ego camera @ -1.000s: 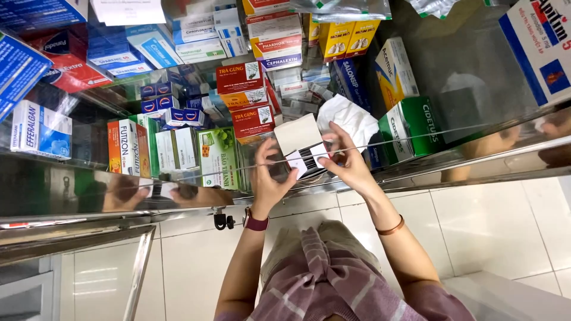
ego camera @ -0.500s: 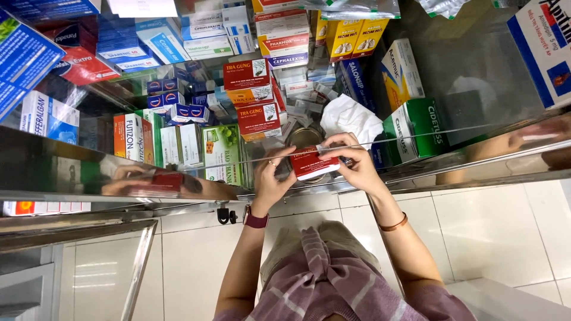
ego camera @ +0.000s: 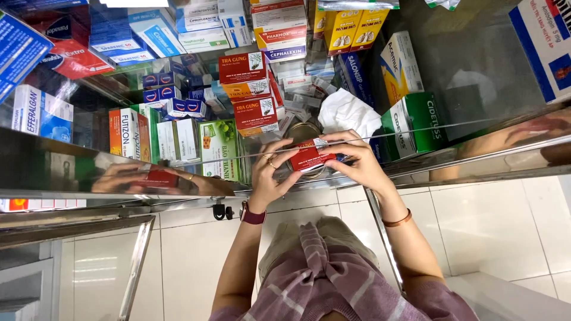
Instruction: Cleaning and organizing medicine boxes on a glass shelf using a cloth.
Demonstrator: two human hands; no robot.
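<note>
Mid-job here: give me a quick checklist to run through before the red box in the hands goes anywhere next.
1. Both hands on the box: ok. The left hand and the right hand hold the small red box from either end.
2. Box flaps closed: cannot tell; fingers cover the ends.
3. Free space under the box: not ok. A round metal tin sits right beneath it and a white tissue lies beside it.
4. Matching stock in sight: ok. Stacked red boxes stand just behind.
5. Glass shelf edge clear of the wrists: cannot tell; it crosses close by the right hand.
</note>
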